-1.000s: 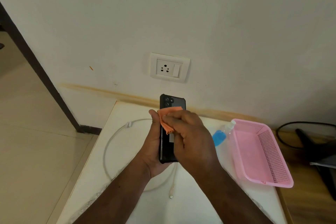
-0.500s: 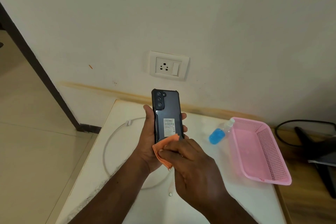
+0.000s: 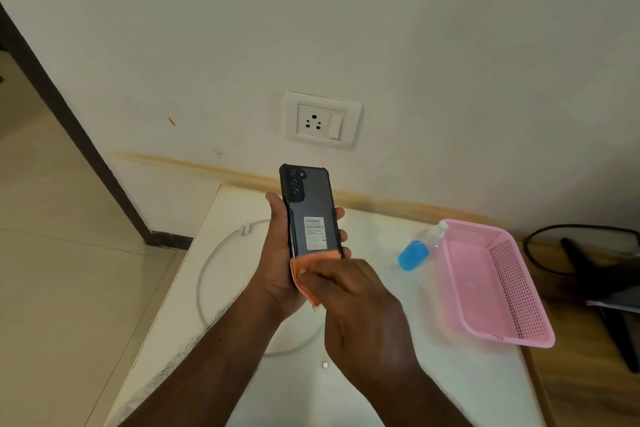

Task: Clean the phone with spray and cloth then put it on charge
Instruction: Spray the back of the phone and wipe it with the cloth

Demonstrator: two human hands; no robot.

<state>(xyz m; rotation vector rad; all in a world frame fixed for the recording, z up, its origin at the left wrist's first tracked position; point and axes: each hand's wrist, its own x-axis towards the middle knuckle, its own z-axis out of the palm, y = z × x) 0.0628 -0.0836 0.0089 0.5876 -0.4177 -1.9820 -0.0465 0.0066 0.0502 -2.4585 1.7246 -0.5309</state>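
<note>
- A second ago the orange cloth (image 3: 304,274) covered the upper back of the phone (image 3: 309,215), just under the camera lenses; now it sits at the phone's lower end, and the white label on the back is fully exposed.
- Against half a second ago, little differs: cloth and right hand (image 3: 360,308) are at nearly the same low spot on the phone.
- The left hand (image 3: 277,260) holds the phone upright above the desk (image 3: 346,392), back side to the camera, thumb along the left edge and fingertips wrapped round the right edge.
- The right hand has its fingers curled, pinching the cloth and pressing it against the bottom of the phone's back; its forearm comes in from the lower right, crossing over the left wrist.
- The white charging cable (image 3: 207,274) lies looped on the desk below the hands, its small plug end (image 3: 325,364) lying free near the front.
- The spray bottle (image 3: 417,251) with blue liquid lies on its side on the desk, touching or just beside the pink basket (image 3: 519,333).
- The wall socket (image 3: 322,120) is on the wall above the phone, with nothing plugged in.
</note>
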